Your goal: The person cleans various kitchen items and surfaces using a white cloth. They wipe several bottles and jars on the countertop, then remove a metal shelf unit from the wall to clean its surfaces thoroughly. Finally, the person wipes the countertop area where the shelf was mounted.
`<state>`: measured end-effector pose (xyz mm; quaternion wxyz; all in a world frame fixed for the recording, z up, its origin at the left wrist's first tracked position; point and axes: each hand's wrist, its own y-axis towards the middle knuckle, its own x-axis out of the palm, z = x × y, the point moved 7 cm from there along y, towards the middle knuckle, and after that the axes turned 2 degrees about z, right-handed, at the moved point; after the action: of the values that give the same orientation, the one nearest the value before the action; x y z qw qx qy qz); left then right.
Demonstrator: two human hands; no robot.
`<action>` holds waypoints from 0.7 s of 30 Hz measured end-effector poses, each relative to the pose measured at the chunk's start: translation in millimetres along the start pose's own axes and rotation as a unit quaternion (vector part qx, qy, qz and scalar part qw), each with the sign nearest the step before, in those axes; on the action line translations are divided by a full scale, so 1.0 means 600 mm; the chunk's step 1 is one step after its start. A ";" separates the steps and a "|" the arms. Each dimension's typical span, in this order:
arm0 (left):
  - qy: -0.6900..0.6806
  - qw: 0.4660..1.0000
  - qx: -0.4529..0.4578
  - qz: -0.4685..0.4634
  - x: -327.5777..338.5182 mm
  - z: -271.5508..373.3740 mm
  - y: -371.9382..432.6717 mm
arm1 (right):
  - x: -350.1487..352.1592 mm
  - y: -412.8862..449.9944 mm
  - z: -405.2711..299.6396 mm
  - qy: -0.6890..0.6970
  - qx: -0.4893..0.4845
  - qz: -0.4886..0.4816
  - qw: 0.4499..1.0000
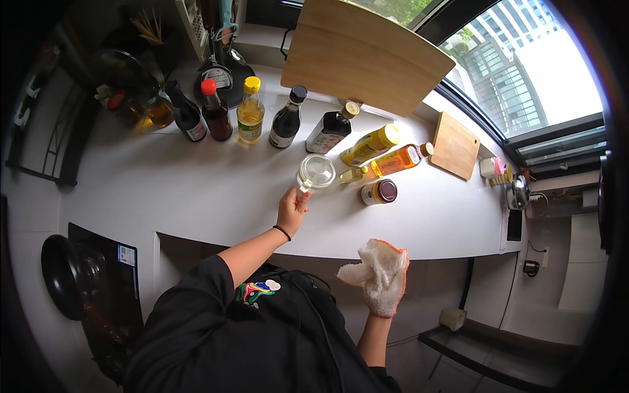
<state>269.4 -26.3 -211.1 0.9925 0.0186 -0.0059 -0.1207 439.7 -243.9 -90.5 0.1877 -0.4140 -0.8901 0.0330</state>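
Observation:
My left hand [292, 210], with a dark beaded bracelet at the wrist, grips the handle of a clear lidded jar [317, 173] over the white countertop [206, 191]. A white terry cloth [385, 275] with orange edging covers my right hand, and its fingers are hidden under the folds. That hand is at the counter's front edge, apart from the jar. Close to the jar's right side is a small bottle with a yellow cap [353, 175]. A jar with a dark lid [379, 192] stands farther right. Behind the clear jar is a dark square bottle [329, 128].
Several sauce bottles [249, 115] line the counter's back, left of a yellow bottle [369, 145] and an amber bottle [400, 160]. A large wooden board [363, 54] and a small cutting board [455, 145] lean by the window. A black pan [63, 277] is at left.

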 end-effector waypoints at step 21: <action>-0.023 0.998 0.020 -0.058 0.102 -0.072 -0.037 | 0.035 0.039 -0.005 0.168 0.120 0.003 0.978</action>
<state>324.2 -61.2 -255.0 0.9829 0.0359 -0.0298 -0.1781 445.6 -213.1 -86.3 0.3829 -0.3903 -0.8343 0.0702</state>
